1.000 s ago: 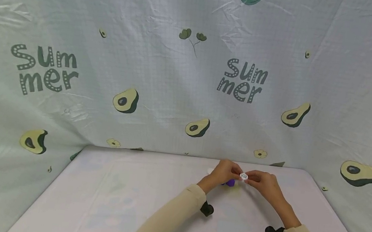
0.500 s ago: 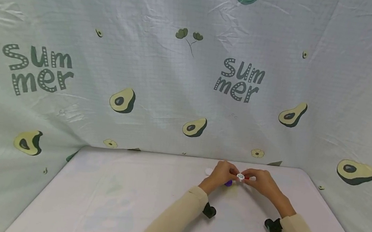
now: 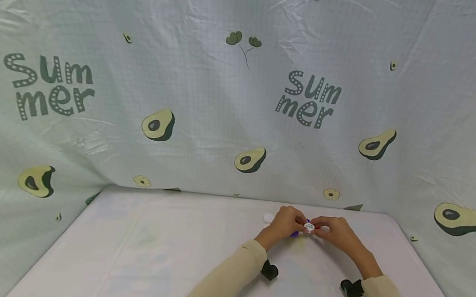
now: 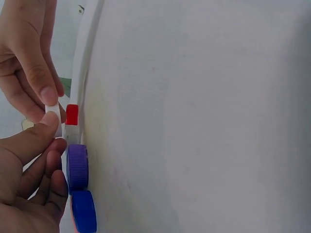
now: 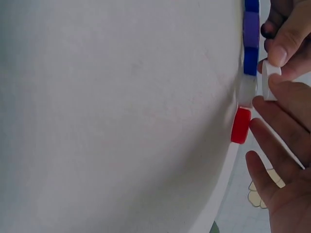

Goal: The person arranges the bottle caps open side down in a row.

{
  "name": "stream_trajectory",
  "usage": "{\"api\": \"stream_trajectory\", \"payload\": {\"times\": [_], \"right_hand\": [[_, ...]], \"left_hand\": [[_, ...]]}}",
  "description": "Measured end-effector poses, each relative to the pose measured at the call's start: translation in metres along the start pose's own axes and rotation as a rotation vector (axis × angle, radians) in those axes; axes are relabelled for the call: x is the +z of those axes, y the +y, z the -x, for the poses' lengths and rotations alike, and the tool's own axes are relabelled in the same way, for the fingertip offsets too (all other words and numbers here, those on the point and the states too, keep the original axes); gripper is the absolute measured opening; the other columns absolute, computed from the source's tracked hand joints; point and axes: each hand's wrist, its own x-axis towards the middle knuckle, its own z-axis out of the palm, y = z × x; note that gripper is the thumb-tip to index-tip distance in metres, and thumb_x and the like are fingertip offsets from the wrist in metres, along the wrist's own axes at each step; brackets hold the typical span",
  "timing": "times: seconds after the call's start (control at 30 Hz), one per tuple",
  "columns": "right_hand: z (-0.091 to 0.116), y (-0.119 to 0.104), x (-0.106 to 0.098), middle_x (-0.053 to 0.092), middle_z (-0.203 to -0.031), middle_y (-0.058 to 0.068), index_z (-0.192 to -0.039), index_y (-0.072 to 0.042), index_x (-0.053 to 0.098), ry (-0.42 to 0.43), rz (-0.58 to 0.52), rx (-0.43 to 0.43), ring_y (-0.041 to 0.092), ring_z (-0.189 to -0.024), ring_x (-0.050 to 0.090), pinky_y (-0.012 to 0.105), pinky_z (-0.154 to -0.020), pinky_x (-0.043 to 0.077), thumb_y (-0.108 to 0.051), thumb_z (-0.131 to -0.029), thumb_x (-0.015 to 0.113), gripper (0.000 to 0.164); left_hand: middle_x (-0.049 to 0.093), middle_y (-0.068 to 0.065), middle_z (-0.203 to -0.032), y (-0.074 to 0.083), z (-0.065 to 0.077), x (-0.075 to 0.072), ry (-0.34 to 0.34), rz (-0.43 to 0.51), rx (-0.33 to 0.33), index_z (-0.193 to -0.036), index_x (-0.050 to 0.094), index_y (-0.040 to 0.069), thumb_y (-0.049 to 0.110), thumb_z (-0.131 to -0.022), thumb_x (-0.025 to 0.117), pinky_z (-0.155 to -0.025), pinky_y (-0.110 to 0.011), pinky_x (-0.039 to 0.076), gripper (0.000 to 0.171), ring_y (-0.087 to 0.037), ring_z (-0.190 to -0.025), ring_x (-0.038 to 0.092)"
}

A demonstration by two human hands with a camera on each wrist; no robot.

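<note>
At the far side of the table, my left hand (image 3: 283, 224) and right hand (image 3: 336, 233) pinch one white bottle cap (image 3: 309, 226) between thumbs and fingertips. Dark print shows on its top, too small to read. In the right wrist view, the white cap (image 5: 270, 82) is on edge, the other fingers of my right hand (image 5: 284, 141) spread apart. Beside the hands stands a row of caps: a red cap (image 5: 240, 125), a pale cap (image 5: 248, 90), a blue cap (image 5: 251, 60) and a purple cap (image 5: 251, 29). Another blue cap (image 4: 84, 211) shows in the left wrist view.
White caps (image 3: 269, 217) lie left of my left hand, partly hidden by it. The pale table (image 3: 142, 250) ends at a hanging cloth (image 3: 207, 106) with avocado prints. Black wrist cameras (image 3: 269, 271) hang under both sleeves.
The head view shifts slightly. Both hands stay together on the white cap, with only small finger movements; some blue now shows behind it.
</note>
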Motion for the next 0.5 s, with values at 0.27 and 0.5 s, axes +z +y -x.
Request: {"api": "stream_trajectory", "payload": {"times": [0.27, 0.5], "right_hand": [[0.001, -0.014, 0.005, 0.077, -0.097, 0.012, -0.109, 0.001, 0.076, 0.008, 0.006, 0.084, 0.026, -0.089, 0.071, 0.043, -0.076, 0.060, -0.008, -0.088, 0.077, 0.023], [0.001, -0.021, 0.010, 0.075, -0.086, 0.005, -0.099, -0.001, 0.078, 0.015, 0.004, 0.146, 0.016, -0.076, 0.067, 0.034, -0.068, 0.057, -0.006, -0.083, 0.082, 0.017]], "left_hand": [[0.075, 0.003, -0.084, 0.003, 0.002, -0.001, -0.037, -0.097, -0.014, -0.096, 0.081, 0.007, 0.013, -0.084, 0.084, -0.063, -0.013, 0.048, 0.014, -0.002, -0.069, 0.055], [0.075, 0.002, -0.083, 0.000, 0.004, -0.003, -0.057, -0.124, 0.026, -0.093, 0.081, 0.005, 0.011, -0.083, 0.085, -0.063, -0.013, 0.046, 0.013, -0.002, -0.070, 0.053]]}}
